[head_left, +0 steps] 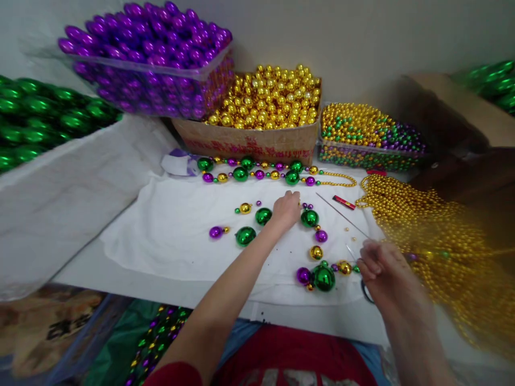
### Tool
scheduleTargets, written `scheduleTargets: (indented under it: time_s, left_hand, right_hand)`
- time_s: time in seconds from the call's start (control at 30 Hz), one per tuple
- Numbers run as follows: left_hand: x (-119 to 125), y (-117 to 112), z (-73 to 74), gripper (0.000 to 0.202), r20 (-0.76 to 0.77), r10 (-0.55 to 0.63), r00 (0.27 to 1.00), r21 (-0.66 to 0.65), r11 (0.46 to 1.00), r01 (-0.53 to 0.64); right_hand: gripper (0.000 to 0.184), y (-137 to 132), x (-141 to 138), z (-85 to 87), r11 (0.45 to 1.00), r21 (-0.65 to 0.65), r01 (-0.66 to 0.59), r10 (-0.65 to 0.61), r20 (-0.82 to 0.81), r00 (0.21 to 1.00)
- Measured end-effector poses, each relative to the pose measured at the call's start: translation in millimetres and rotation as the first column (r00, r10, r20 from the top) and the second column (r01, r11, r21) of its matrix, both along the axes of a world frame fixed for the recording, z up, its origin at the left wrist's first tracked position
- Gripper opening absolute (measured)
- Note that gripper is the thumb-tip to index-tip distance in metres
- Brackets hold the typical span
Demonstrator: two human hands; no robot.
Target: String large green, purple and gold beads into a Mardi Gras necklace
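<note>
My left hand (287, 210) reaches to the middle of the white cloth, its fingers pinched together; whatever sits between the fingertips is too small to make out. Tiny purple beads and a green bead (309, 218) lie just right of it, and another green bead (263, 216) is beside the wrist. My right hand (388, 271) is closed on a long thin needle (341, 215), which points up and left over the cloth. Close to its fingers runs a row of beads with a large green bead (324, 278), a gold bead (344, 267) and a purple bead (303, 275).
A finished-looking bead strand (259, 175) lies along the back. Behind it stand a purple bead tub (140, 67), a cardboard box (249, 140) of gold beads and a mixed-bead tub (362, 152). Gold bead chains (442, 246) heap at right, near a red cutter-like object (344, 202).
</note>
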State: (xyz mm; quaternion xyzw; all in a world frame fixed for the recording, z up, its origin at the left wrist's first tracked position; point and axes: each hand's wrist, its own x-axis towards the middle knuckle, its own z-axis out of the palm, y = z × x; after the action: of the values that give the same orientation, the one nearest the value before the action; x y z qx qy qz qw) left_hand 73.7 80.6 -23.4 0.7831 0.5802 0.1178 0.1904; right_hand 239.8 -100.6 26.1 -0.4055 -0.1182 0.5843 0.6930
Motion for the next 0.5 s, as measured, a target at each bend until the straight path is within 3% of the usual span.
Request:
scheduleTargets:
  time_s: [0.1, 0.17, 0.23, 0.33, 0.5]
  left_hand:
    - [-19.7, -21.5, 13.3, 0.024, 0.248, 0.070, 0.966, 0.057, 0.995, -0.087]
    - [-33.4, -40.6, 16.9, 0.027, 0.546, 0.145, 0.825, -0.078, 0.989, -0.123]
    - [-45.9, -61.0, 15.2, 0.034, 0.739, 0.265, 0.619, -0.278, 0.957, -0.078]
    - [-61.5, -88.7, 7.6, 0.039, 0.817, 0.394, 0.420, -0.412, 0.910, -0.051]
    - [-82.5, -121.3, 2.0, 0.035, 0.832, 0.474, 0.289, -0.492, 0.870, -0.010]
  right_hand:
    - [0.011, 3.5, -4.5, 4.7, 0.998, 0.056, -0.035, 0.032, 0.062, 0.998]
    - [0.011, 9.6, -11.5, 11.8, 0.991, 0.103, -0.086, 0.077, 0.091, 0.993]
    - [0.013, 18.4, -22.2, 21.9, 0.978, 0.146, -0.152, 0.140, 0.089, 0.986]
    - [0.013, 33.1, -42.4, 40.6, 0.947, 0.180, -0.267, 0.266, 0.029, 0.963]
    - [0.015, 47.0, -64.6, 61.6, 0.896, 0.165, -0.413, 0.427, -0.060, 0.902]
